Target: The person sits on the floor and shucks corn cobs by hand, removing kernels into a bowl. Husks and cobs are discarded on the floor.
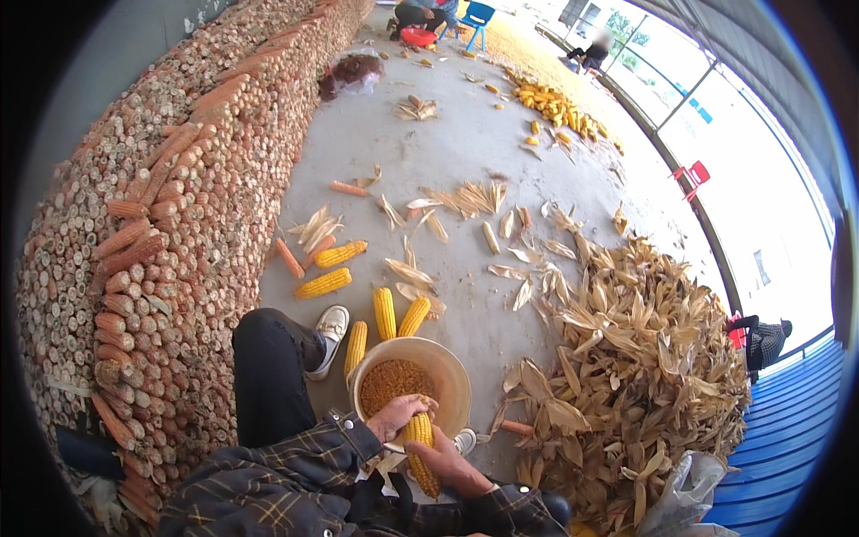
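Note:
Both hands grip one yellow ear of corn (420, 436), tilted over the near rim of a pale bucket (456, 376). My left hand (397, 416) wraps the ear's upper end, its fingers over the tip. Lower down, my right hand (446, 460) holds the ear with the thumb laid along the kernels. Loose kernels (396, 382) cover the inside of the bucket. Against its far side lean an ear of corn (384, 313) and another ear (414, 315); a third ear (356, 346) stands at its left.
Stacked corncobs (201, 268) form a wall on the left. A heap of dry husks (624, 376) rises on the right. Two yellow ears (323, 283) and scattered husks lie on the concrete floor (416, 154). Farther off are piled ears (557, 111), a blue chair (476, 19) and several people.

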`<action>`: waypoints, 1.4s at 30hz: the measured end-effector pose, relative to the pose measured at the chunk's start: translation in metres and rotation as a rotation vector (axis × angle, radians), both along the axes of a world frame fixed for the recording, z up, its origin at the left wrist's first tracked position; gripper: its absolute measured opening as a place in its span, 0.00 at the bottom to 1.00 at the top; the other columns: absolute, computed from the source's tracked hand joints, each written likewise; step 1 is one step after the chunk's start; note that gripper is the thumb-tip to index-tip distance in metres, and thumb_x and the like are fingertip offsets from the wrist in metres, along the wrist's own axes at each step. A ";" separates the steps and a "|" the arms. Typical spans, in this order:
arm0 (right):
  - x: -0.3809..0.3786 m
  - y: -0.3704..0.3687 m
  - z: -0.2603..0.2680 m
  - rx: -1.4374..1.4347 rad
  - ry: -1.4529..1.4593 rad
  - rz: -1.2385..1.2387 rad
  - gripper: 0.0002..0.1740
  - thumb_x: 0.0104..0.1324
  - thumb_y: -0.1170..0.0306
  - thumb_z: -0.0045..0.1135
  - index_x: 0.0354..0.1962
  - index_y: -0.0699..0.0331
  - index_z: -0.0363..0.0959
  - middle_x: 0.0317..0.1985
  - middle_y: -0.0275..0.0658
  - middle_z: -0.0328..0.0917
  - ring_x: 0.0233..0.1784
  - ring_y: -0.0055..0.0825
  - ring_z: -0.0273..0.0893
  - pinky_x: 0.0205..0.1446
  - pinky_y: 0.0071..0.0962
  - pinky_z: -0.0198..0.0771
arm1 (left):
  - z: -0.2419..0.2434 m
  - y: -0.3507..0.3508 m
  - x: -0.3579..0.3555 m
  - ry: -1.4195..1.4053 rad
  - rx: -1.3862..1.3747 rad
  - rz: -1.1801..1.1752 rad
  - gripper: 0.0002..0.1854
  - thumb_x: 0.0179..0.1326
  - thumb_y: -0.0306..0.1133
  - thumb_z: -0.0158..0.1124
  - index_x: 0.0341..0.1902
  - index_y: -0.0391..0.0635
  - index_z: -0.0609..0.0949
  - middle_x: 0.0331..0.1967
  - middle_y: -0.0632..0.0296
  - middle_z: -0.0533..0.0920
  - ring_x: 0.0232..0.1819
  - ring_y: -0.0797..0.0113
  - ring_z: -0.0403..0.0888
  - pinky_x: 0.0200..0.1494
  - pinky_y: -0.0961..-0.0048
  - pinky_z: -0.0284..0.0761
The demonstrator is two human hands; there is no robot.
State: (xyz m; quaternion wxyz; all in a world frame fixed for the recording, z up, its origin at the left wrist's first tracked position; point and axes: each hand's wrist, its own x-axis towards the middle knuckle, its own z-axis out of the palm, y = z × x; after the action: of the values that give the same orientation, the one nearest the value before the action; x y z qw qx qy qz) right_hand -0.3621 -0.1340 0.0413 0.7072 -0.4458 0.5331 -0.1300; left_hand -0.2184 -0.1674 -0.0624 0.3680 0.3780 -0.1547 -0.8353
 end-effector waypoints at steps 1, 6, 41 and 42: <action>0.001 0.000 0.005 0.080 -0.044 -0.025 0.28 0.65 0.64 0.59 0.56 0.67 0.59 0.40 0.39 0.75 0.37 0.24 0.77 0.38 0.26 0.76 | 0.002 0.001 0.000 0.029 0.014 0.005 0.12 0.64 0.26 0.49 0.48 0.37 0.77 0.37 0.59 0.79 0.42 0.69 0.78 0.48 0.72 0.76; -0.002 0.004 0.002 0.166 -0.095 -0.064 0.24 0.67 0.64 0.57 0.55 0.66 0.62 0.39 0.40 0.75 0.33 0.28 0.78 0.33 0.27 0.78 | 0.008 0.003 0.005 0.118 -0.043 0.004 0.13 0.65 0.27 0.48 0.50 0.37 0.77 0.39 0.57 0.79 0.42 0.67 0.79 0.50 0.69 0.77; -0.005 -0.012 -0.039 -0.151 0.383 0.372 0.31 0.60 0.54 0.61 0.50 0.74 0.70 0.39 0.47 0.80 0.41 0.35 0.80 0.43 0.31 0.74 | -0.041 0.021 -0.023 -0.070 0.223 0.239 0.12 0.69 0.31 0.51 0.49 0.38 0.77 0.35 0.51 0.84 0.36 0.62 0.84 0.41 0.67 0.83; -0.003 -0.016 -0.045 -0.114 0.440 0.422 0.36 0.59 0.52 0.62 0.50 0.78 0.68 0.41 0.53 0.79 0.45 0.40 0.80 0.46 0.34 0.75 | -0.044 0.020 -0.022 -0.071 0.224 0.238 0.12 0.70 0.32 0.50 0.49 0.38 0.77 0.34 0.52 0.83 0.35 0.62 0.83 0.39 0.67 0.82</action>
State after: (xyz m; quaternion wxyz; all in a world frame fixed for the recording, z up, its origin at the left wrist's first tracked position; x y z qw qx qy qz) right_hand -0.3655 -0.1499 -0.0032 0.5599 -0.6031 0.5610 0.0895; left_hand -0.2400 -0.1472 -0.1063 0.4142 0.4614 -0.0278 -0.7841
